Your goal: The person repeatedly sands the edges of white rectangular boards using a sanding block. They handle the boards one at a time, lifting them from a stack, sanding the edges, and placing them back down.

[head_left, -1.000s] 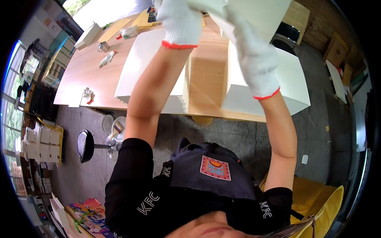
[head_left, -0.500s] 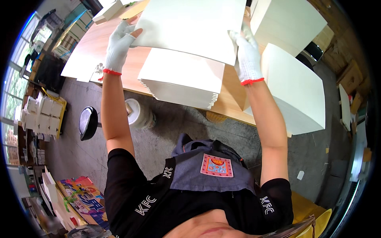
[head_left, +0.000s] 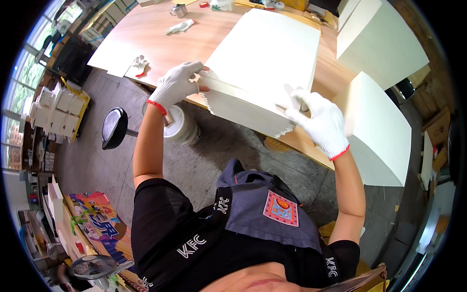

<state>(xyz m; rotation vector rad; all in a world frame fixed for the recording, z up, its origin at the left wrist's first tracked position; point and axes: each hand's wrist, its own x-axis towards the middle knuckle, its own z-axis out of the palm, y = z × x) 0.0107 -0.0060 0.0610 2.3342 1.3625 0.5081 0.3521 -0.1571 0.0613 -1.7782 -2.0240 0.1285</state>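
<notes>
A large white board (head_left: pixel 272 48) lies on top of a stack of white boards (head_left: pixel 243 110) at the table's near edge. The stack's corners look stepped and jagged. My left hand (head_left: pixel 177 83), in a white knit glove with bare fingertips, closes on the near left corner of the top board. At its near right corner, my gloved right hand (head_left: pixel 318 119) pinches the edge between thumb and fingers. The tips of the right fingers are partly hidden and blurred.
Curved white stacks stand on the right (head_left: pixel 377 131) and far right (head_left: pixel 384 44). Loose gloves (head_left: pixel 180 27) and a metal cup (head_left: pixel 178 10) lie on the wooden table (head_left: pixel 160 34). Below are a white bucket (head_left: pixel 182 127), a black stool (head_left: pixel 115 128) and a fan (head_left: pixel 93 266).
Both hands have brought the white board down and nearer, from above the far table onto the stack. The view has shifted, showing more of the table.
</notes>
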